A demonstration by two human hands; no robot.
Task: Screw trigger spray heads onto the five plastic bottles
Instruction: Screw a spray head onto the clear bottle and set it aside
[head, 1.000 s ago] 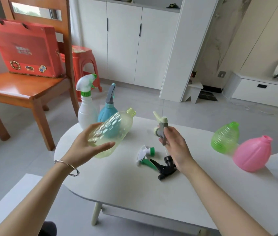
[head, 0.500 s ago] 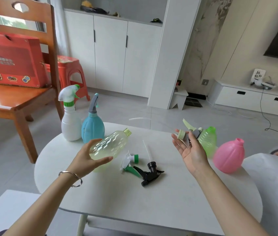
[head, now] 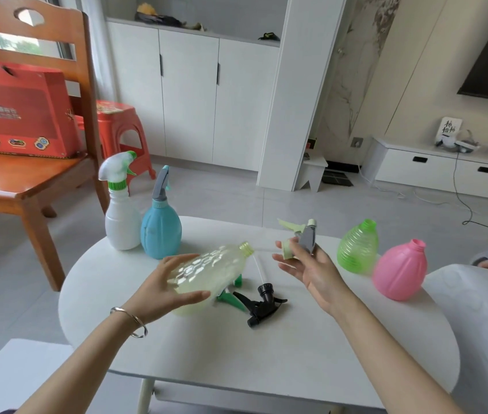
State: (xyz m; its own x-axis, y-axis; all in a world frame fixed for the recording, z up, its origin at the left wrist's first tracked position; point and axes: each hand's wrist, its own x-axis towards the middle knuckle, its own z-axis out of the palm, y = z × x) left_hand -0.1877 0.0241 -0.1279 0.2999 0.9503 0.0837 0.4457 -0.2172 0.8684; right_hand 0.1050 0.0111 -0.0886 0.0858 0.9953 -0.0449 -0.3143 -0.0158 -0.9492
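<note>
My left hand (head: 162, 291) holds a clear yellowish bottle (head: 206, 271) tilted over the table, its open neck pointing right. My right hand (head: 308, 265) grips a grey and pale green spray head (head: 304, 237), whose thin dip tube (head: 259, 265) hangs down close to the bottle's neck. A black spray head (head: 262, 304) and a green and white spray head (head: 230, 297) lie on the table below the bottle. A white bottle (head: 121, 216) and a blue bottle (head: 161, 228) stand at the back left with heads on. A green bottle (head: 356, 248) and a pink bottle (head: 399, 270) stand open at the right.
The white oval table (head: 266, 369) holds everything. A wooden chair (head: 27, 180) with a red box (head: 18, 115) stands at the left, with a red stool (head: 117, 127) behind it. White cabinets line the back wall. A pale cushion (head: 481, 324) lies beside the table on the right.
The view has tilted up. My right hand has turned the spray head so its tube points at the bottle's neck. My left hand has swung the bottle towards the right hand.
</note>
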